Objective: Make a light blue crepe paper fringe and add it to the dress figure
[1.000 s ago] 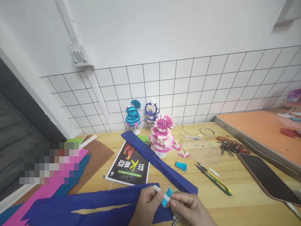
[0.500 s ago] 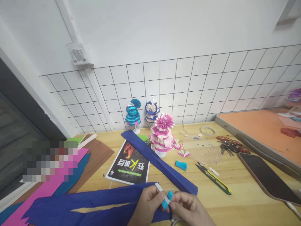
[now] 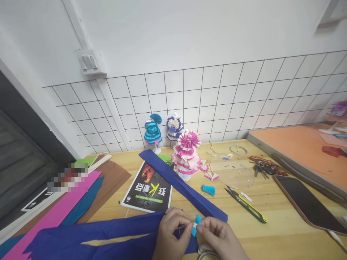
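Observation:
A small bright-blue crepe paper bow (image 3: 198, 219), with a white paper strip (image 3: 194, 225) around its middle, is pinched between my hands above the table's front edge. My left hand (image 3: 173, 231) is closed, thumb and fingertips at the bow's left side; a thin line shows by its fingers, too fine to name. From the right, my right hand (image 3: 217, 234) grips the bow and strip with thumb and forefinger. Dark-blue crepe paper strips (image 3: 108, 231) lie beneath the hands. A second bright-blue paper piece (image 3: 208, 190) rests beyond them, beside green-and-yellow thread snips (image 3: 245, 204).
Paper-ruffled stands in pink (image 3: 187, 155), teal (image 3: 153, 131) and dark blue (image 3: 174, 126) stand at the back. A printed booklet (image 3: 148, 187) lies left of centre. Coloured paper sheets (image 3: 70, 195) spread leftward. On the right are keys (image 3: 262, 168), a phone (image 3: 309, 204) and a clear disc (image 3: 233, 173).
The white strip's loose end, which stuck up by my left hand, no longer shows; the strip now sits around the bow's middle. My left hand has turned and its fingers curl more.

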`<state>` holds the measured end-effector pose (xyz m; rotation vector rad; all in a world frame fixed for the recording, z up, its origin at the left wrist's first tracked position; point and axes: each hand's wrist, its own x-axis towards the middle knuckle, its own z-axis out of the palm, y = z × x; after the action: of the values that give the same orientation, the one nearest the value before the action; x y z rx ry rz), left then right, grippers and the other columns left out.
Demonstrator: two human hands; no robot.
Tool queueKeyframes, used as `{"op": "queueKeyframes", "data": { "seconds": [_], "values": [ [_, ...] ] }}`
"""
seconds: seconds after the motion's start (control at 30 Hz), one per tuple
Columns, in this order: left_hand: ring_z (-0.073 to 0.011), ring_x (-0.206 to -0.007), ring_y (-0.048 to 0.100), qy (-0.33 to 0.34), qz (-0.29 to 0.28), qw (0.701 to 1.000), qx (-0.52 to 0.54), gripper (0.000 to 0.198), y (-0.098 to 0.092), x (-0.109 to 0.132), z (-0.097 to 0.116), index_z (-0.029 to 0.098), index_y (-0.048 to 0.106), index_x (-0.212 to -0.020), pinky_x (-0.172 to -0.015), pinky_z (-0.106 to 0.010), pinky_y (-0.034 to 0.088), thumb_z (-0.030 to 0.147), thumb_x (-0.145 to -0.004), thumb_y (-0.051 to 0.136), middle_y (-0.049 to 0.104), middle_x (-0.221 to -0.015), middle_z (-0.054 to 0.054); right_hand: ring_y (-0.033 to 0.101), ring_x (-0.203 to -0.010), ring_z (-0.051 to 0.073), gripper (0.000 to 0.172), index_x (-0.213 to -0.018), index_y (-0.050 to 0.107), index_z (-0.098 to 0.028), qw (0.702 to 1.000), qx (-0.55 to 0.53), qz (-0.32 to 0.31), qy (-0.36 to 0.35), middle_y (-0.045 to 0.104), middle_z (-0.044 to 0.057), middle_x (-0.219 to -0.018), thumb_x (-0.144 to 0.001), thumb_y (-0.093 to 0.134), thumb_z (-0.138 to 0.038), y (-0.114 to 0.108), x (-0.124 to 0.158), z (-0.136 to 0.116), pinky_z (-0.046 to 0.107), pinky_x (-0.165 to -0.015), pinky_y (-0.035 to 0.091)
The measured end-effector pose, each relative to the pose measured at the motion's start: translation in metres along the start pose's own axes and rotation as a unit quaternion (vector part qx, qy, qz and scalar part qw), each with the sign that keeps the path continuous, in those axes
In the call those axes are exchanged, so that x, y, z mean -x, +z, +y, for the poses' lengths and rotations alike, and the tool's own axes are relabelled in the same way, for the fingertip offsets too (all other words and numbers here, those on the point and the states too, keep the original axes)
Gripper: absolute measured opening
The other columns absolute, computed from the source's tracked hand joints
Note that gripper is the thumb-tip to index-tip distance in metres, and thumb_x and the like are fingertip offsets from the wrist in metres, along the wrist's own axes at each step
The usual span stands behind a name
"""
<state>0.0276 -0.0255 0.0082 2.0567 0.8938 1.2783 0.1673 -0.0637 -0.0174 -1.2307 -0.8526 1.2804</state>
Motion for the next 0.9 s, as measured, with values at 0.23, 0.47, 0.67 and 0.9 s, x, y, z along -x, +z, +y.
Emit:
{"op": "queueKeyframes", "data": {
  "seconds": [0.23, 0.47, 0.67, 0.9],
  "values": [
    [-0.0152, -0.058, 0.053, 0.203, 0.004, 0.973, -0.107, 0.015, 0.002, 0.002, 0.002, 0.017, 0.057, -0.065, -0.053, -0.026, 0.045, 0.002, -0.068, 0.053, 0.062, -0.059, -0.003, 0.034, -0.042, 0.007, 0.038, -0.051, 0.054, -0.015, 1.000, -0.003, 0.009, -0.027, 0.041, -0.007, -0.043, -0.061, 0.070, -0.048, 0.000, 0.002, -0.003, 0.019, -0.042, 0.029],
    [-0.0178, -0.066, 0.060, 0.243, -0.019, 0.959, -0.143, 0.017, -0.001, 0.001, 0.001, 0.017, 0.058, -0.077, -0.059, -0.029, 0.051, 0.004, -0.074, 0.046, 0.067, -0.069, -0.005, 0.037, -0.042, 0.007, 0.036, -0.051, 0.055, -0.015, 0.999, -0.043, 0.008, -0.007, 0.045, -0.007, -0.044, -0.060, 0.072, -0.045, -0.001, 0.002, -0.002, 0.018, -0.043, 0.030],
    [-0.0202, -0.071, 0.062, 0.220, -0.015, 0.961, -0.168, 0.020, 0.002, 0.001, 0.002, 0.017, 0.055, -0.087, -0.065, -0.034, 0.053, 0.005, -0.074, 0.046, 0.069, -0.073, -0.006, 0.036, -0.041, 0.007, 0.036, -0.052, 0.056, -0.015, 0.997, -0.071, 0.000, 0.024, 0.044, -0.007, -0.042, -0.059, 0.073, -0.046, 0.000, 0.001, -0.003, 0.018, -0.040, 0.029],
    [-0.0213, -0.083, 0.063, 0.137, -0.013, 0.973, -0.184, 0.029, 0.004, 0.011, -0.007, 0.018, 0.047, -0.105, -0.070, -0.034, 0.054, 0.009, -0.077, 0.051, 0.067, -0.086, -0.008, 0.033, -0.038, 0.006, 0.037, -0.054, 0.056, -0.015, 0.997, -0.067, -0.042, 0.023, 0.041, -0.008, -0.041, -0.062, 0.069, -0.049, 0.001, 0.001, -0.002, 0.018, -0.041, 0.028]
  ]
}}
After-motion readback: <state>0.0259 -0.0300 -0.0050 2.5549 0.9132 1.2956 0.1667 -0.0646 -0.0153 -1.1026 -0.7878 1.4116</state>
